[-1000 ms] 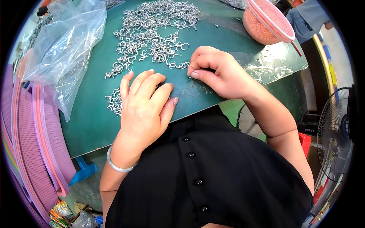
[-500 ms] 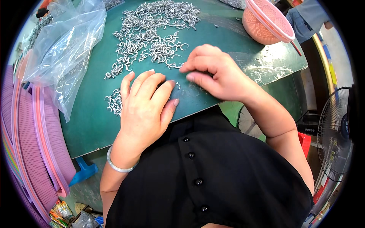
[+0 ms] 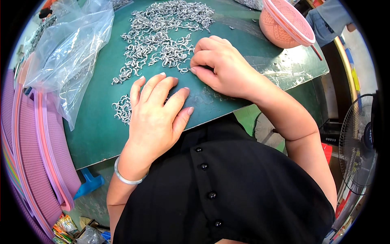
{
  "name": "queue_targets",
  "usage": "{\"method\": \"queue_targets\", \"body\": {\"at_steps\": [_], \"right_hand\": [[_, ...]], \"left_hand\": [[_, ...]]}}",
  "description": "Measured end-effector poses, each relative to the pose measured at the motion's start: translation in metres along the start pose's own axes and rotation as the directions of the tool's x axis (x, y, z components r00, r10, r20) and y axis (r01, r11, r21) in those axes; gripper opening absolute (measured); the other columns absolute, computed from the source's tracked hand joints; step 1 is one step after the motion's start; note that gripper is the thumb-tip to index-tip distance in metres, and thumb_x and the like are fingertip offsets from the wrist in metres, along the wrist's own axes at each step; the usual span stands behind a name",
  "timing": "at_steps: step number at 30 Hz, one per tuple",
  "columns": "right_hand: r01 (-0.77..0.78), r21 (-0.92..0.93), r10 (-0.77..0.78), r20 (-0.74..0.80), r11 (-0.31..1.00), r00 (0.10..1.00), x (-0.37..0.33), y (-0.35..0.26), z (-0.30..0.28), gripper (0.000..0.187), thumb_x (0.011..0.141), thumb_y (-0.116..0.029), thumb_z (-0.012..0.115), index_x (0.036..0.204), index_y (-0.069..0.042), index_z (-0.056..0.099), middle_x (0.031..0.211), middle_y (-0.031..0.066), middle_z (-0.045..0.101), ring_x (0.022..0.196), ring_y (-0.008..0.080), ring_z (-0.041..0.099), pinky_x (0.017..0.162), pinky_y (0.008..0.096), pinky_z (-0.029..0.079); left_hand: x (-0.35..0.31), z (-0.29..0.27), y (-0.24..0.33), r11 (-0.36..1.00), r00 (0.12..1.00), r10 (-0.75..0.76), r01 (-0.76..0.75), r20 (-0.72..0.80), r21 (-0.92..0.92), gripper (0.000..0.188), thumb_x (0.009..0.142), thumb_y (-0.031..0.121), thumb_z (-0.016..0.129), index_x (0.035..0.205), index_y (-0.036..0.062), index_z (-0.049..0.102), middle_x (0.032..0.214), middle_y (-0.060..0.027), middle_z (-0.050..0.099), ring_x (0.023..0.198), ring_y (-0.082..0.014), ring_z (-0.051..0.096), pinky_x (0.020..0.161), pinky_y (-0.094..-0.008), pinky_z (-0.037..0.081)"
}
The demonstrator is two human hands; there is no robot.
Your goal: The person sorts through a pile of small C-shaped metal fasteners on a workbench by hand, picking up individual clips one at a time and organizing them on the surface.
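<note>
A big heap of small silver-grey curved pieces (image 3: pixel 170 18), hook- or open-ring-shaped, spreads over the green tabletop (image 3: pixel 95 138). My right hand (image 3: pixel 221 67) is at the heap's near right edge, fingers curled and thumb tip close to the index finger. Whatever lies between those fingertips is hidden. Palm down on the table, my left hand (image 3: pixel 156 110) has its fingers spread. It partly covers a smaller pile of the same pieces (image 3: pixel 121 110), which shows beside its outer edge.
A clear plastic bag (image 3: pixel 77 53) lies at the left of the table, above stacked purple perforated baskets (image 3: pixel 34 150). A pink basket (image 3: pixel 280 24) stands at the far right. A fan (image 3: pixel 357 142) is right of the table, and another person (image 3: pixel 329 20) stands beyond.
My right hand has moved away from me and slightly left, toward the heap's edge. A loose piece seen beside my left fingertips is no longer visible there. The left hand has barely shifted.
</note>
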State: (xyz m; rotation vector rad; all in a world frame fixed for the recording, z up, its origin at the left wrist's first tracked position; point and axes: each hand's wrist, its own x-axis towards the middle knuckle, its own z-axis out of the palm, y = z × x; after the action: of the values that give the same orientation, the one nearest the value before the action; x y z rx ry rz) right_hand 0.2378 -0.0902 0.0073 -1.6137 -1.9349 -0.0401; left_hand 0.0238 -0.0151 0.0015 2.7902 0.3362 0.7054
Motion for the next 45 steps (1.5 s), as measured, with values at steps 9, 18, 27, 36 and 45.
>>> {"method": "queue_targets", "body": {"at_steps": [9,18,27,36,45], "right_hand": [[-0.157,0.324,0.128,0.109,0.933,0.986,0.002,0.004,-0.009,0.005,0.09,-0.003,0.063,0.09,0.001,0.066,0.092,0.0089,0.061,0.087,0.0234,0.058,0.078,0.0323,0.047],[-0.188,0.445,0.13,0.158,0.876,0.979,0.003,0.003,-0.015,0.008,0.093,-0.005,0.062,0.091,0.001,0.065,0.092,0.0081,0.061,0.086,0.0194,0.058,0.08,0.0307,0.047],[-0.002,0.327,-0.036,0.111,0.945,0.993,0.002,0.002,-0.015,0.009,0.091,-0.005,0.063,0.096,-0.001,0.069,0.096,0.0086,0.063,0.095,0.0225,0.059,0.085,0.0326,0.047],[0.017,0.012,-0.018,0.1,1.0,0.995,0.0,0.006,-0.026,0.017,0.079,0.0,0.069,0.095,-0.002,0.069,0.097,0.0094,0.06,0.094,0.0298,0.056,0.084,0.0381,0.047],[0.011,-0.028,-0.007,0.127,1.0,0.992,-0.003,0.013,-0.022,0.007,0.08,0.0,0.067,0.085,-0.002,0.063,0.095,0.0084,0.059,0.091,0.0287,0.055,0.082,0.0373,0.046]], "left_hand": [[0.0,0.001,0.0,1.0,0.999,0.008,-0.008,-0.032,-0.015,0.03,0.08,0.02,0.074,0.106,0.0066,0.069,0.116,-0.0125,0.062,0.118,-0.0331,0.056,0.108,-0.0527,0.032],[0.0,0.0,0.0,1.0,0.999,0.0,-0.001,-0.033,-0.022,0.029,0.079,0.017,0.074,0.106,0.0051,0.069,0.116,-0.0124,0.063,0.117,-0.0335,0.057,0.107,-0.0511,0.033],[0.0,0.003,0.0,0.999,0.998,-0.017,0.015,-0.067,-0.042,0.035,0.078,0.016,0.074,0.109,0.0036,0.066,0.117,-0.013,0.064,0.117,-0.0341,0.057,0.107,-0.0501,0.034],[0.001,-0.001,0.001,1.0,1.0,0.005,-0.005,-0.009,0.005,0.034,0.08,0.017,0.073,0.111,0.0055,0.067,0.119,-0.0124,0.063,0.12,-0.0343,0.055,0.108,-0.0507,0.033],[0.001,0.0,0.001,1.0,1.0,-0.001,0.0,-0.016,-0.011,0.027,0.08,0.017,0.073,0.105,0.0055,0.07,0.117,-0.0123,0.063,0.119,-0.0341,0.055,0.108,-0.051,0.033]]}}
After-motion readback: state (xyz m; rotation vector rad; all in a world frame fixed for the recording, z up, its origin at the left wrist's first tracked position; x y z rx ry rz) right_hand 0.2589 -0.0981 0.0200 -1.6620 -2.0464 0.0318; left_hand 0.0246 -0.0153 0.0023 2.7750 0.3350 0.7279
